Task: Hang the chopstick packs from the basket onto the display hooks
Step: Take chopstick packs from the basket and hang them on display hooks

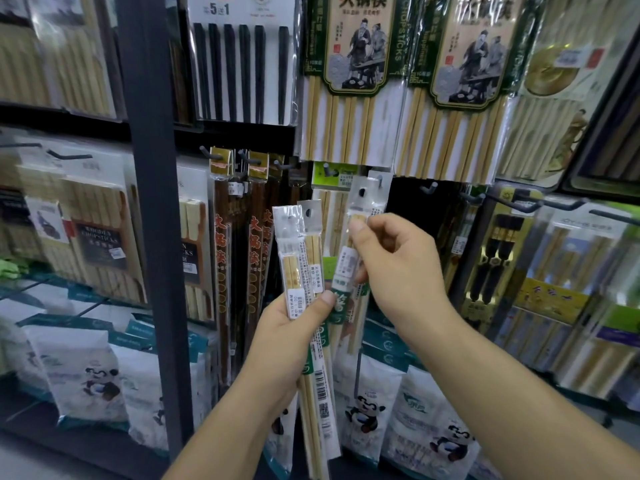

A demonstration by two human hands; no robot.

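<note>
Left grip (pixel 287 336) closed round two chopstick packs (pixel 293 268), held upright in front of the shelving (pixel 152 209). Right grip (pixel 398 271) pinching a third pack (pixel 366 202), upright with its punched top just beside a display hook (pixel 380 179), among other hanging packs (pixel 333 178).

Chopstick packs (pixel 293 271): pale bamboo, white labels, green band.
Far upper packs (pixel 356 64): green border, cream panel.
Left slim packs (pixel 221 271): dark brown, red characters.
Near bags (pixel 76 358): white, panda print.

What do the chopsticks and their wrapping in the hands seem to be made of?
Chopsticks: probably bamboo or pale wood, matte, straw-coloured with square ends. Wrapping: seemingly thin clear plastic film, glossy; the sticks show through it.
</note>
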